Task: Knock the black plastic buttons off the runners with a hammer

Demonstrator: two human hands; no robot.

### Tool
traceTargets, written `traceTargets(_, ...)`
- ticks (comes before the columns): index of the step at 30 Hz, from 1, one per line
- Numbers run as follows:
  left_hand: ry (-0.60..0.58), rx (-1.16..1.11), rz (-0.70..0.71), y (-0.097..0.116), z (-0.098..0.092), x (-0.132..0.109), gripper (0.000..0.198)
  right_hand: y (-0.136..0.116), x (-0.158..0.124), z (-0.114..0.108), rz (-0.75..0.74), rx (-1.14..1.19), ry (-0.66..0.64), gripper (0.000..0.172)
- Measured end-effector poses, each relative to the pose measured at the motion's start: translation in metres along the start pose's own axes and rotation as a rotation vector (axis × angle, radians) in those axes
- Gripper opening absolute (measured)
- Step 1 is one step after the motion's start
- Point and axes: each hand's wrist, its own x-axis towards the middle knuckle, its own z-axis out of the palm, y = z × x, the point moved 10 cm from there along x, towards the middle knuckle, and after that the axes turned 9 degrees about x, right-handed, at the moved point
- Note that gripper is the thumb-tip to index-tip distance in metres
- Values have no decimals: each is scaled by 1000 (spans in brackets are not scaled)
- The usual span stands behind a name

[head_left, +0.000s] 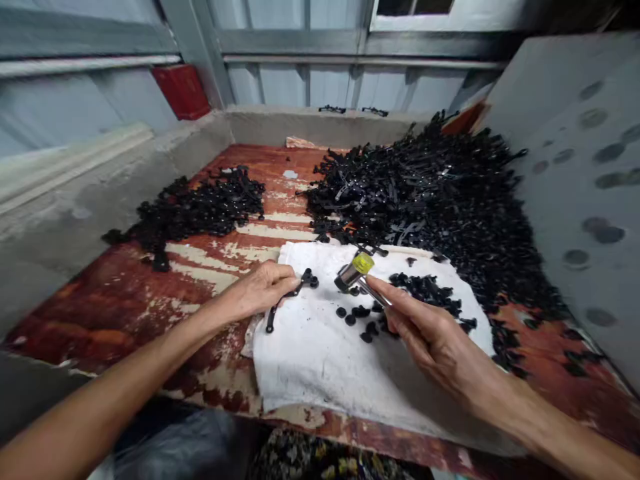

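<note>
Paint flakes in pale strips off the rust-red board that fills this low bay, and a concrete ledge runs along its left side and far edge. Behind it stands a wall of grey corrugated sheet with steel rails, a red box fixed at the far left and a window at the top. A grey panel with round dark marks leans in on the right.

A large heap of black plastic pieces covers the far right of the board and spills down beside a crumpled white cloth. A smaller heap of black pieces lies to the left, well apart from it. More loose black bits are scattered across the cloth.

The person leans over the cloth with both forearms bare. The left hand rests at the cloth's edge, fingers closed together, tips on a branched black plastic piece lying on the cloth. The right hand is curled closed around the thin metal handle of a small hammer, whose head has a yellow face and hangs just above the cloth, near that piece.
</note>
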Motion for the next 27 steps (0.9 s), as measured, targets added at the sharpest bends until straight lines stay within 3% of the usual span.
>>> traceTargets(20,49,-34,27,-4,0,-4,36,-9,-10,4,-78,-4,15,47)
traceTargets(27,51,-35,14,-4,0,-5,36,1,-16,9,-47,-1,19,49)
